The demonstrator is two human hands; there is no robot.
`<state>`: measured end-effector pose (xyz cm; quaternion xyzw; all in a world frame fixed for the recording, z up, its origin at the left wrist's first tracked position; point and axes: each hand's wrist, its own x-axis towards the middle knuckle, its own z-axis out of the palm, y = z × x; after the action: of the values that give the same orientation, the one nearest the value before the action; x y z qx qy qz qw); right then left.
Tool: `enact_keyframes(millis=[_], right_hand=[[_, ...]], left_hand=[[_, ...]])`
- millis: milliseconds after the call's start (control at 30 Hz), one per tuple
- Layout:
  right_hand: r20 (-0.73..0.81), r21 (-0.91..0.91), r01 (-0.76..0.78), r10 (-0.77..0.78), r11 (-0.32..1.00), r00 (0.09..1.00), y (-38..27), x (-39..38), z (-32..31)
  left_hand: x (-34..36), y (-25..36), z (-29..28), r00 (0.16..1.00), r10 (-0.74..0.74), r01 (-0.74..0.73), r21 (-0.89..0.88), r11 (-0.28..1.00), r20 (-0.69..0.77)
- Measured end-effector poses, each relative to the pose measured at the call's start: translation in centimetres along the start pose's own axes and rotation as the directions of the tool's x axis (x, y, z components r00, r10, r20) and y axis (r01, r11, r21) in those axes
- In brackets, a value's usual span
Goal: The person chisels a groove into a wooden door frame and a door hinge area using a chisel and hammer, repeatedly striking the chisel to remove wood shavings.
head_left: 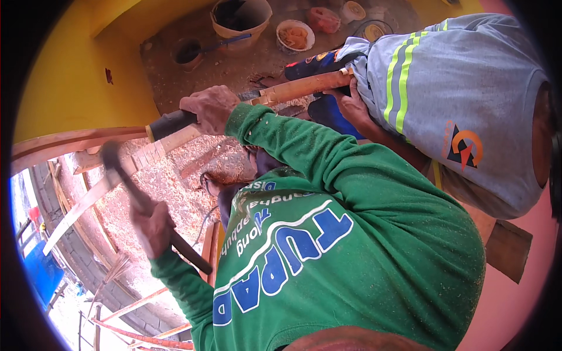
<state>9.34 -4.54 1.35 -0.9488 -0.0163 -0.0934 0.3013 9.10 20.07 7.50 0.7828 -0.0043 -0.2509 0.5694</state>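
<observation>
My left hand (155, 228) is closed round the handle of a hammer (137, 196), which is tilted with its blurred head up and to the left. My right hand (212, 110) grips a chisel (172, 124) by its dark handle; the handle's light-coloured end points toward the hammer side. Beyond my fist, the chisel's dark blade meets a long, curved wooden piece (301, 88), though its tip is hard to make out. The hammer head and the chisel's end are apart. At the wood's right end is another person's hand (354, 108), close against it.
The other person, in a grey shirt (456, 93) with reflective stripes, bends in from the right. Wood shavings (158, 187) cover the surface below. Buckets (294, 36) and tubs stand at the back, by a yellow wall (76, 82). A blue sheet (42, 272) lies at the lower left.
</observation>
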Motion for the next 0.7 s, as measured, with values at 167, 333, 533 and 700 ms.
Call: enact_keyframes(millis=[167, 333, 533, 700], right_hand=[[-0.018, 0.033, 0.017, -0.017, 0.999, 1.0, -0.2, 0.2, -0.4], [-0.001, 0.018, -0.001, 0.001, 1.0, 1.0, 0.0, 0.2, -0.6], [0.037, -0.006, -0.024, 0.025, 1.0, 0.999, 0.3, -0.1, -1.0], [0.034, -0.029, 0.012, -0.011, 1.0, 0.999, -0.1, 0.1, -0.6]], left_hand=[[0.6, -0.4, 3.4, 0.994, 0.091, -0.1, 0.201, 0.975, 0.053], [0.8, -2.4, -0.7, 0.988, 0.155, -0.144, -0.26, 0.955, 0.024], [1.1, -0.3, 1.9, 0.995, 0.037, -0.05, 0.148, 0.988, 0.091], [0.6, -1.3, 3.3, 0.996, 0.061, -0.078, 0.271, 0.96, 0.071]])
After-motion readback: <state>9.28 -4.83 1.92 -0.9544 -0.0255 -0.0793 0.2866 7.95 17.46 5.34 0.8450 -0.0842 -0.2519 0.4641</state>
